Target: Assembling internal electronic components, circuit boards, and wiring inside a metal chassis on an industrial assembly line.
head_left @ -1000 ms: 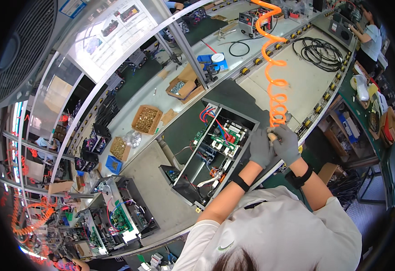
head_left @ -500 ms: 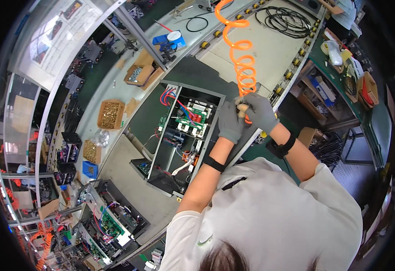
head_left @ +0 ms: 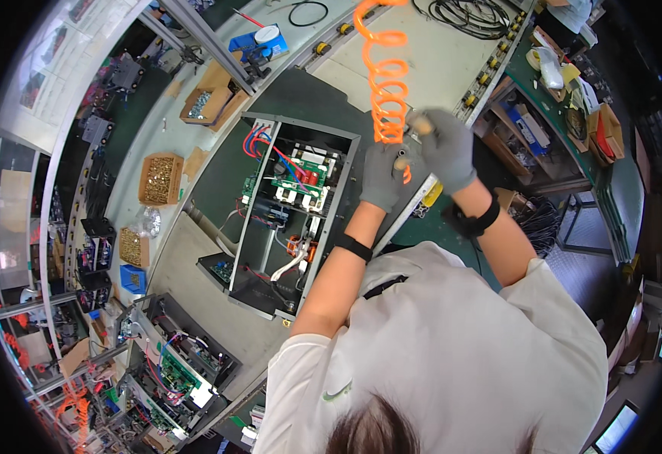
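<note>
In a grey glove with bare fingertips, my left hand (head_left: 383, 178) is closed around the lower end of an orange coiled air hose (head_left: 388, 98). A small round metal end (head_left: 401, 153) shows beside its thumb. My right hand (head_left: 449, 149), gloved alike, is raised just to the right, apart from the left. Its fingers are curled and slightly blurred; what they hold, if anything, I cannot make out. Left of my hands lies an open metal housing (head_left: 351, 193) containing a green circuit board (head_left: 301, 178), red and blue wires and several parts.
Boxes of small fasteners (head_left: 160, 179) and a blue bin (head_left: 133, 279) line the left bench. Another opened unit (head_left: 172, 371) sits at lower left. Black cable coils (head_left: 471, 17) lie at the far end. A green-topped workbench (head_left: 565, 129) with cartons stands right.
My right hand has come away from the left and moved up and right. The left hand stays at the hose end. The whole view has shifted somewhat.
</note>
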The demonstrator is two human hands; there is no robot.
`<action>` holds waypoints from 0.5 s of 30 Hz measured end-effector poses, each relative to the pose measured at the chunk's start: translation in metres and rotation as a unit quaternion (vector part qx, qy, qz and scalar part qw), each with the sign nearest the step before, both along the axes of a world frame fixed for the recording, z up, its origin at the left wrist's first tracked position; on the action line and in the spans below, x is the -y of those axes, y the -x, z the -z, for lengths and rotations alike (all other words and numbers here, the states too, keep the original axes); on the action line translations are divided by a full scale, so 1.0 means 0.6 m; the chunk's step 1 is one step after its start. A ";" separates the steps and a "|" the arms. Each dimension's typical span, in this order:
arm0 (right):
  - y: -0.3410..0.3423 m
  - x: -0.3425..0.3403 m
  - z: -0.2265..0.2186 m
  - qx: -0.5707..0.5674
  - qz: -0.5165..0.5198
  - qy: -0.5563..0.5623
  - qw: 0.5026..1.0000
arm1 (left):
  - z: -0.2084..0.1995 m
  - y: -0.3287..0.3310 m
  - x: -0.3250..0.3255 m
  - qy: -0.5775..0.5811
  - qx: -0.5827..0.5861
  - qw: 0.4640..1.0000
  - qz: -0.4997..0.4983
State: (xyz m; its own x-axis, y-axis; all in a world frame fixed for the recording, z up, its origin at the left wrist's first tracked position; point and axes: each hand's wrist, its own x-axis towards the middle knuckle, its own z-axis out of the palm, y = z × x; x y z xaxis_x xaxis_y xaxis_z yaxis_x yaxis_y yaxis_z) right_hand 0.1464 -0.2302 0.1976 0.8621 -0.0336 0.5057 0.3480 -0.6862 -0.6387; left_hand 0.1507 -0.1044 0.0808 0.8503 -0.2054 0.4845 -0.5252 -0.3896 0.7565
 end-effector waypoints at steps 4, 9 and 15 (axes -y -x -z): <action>-0.009 0.014 -0.076 -0.221 -0.040 -0.305 0.926 | 0.014 0.000 0.023 -0.001 0.030 0.999 0.020; 0.027 0.028 -0.065 -0.318 -0.056 -0.406 0.855 | -0.009 0.010 0.021 -0.008 -0.013 1.000 0.016; 0.035 0.031 -0.023 -0.362 -0.096 -0.523 0.765 | -0.002 -0.014 -0.005 0.042 0.010 0.999 0.005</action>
State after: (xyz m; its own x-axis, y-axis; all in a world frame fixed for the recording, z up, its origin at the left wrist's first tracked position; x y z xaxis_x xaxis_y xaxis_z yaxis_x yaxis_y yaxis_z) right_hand 0.1254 -0.2489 0.2112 0.9436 0.0689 -0.3238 -0.3266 0.3529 -0.8768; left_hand 0.1594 -0.1015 0.0820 0.8385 -0.1709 0.5174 -0.5439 -0.3195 0.7759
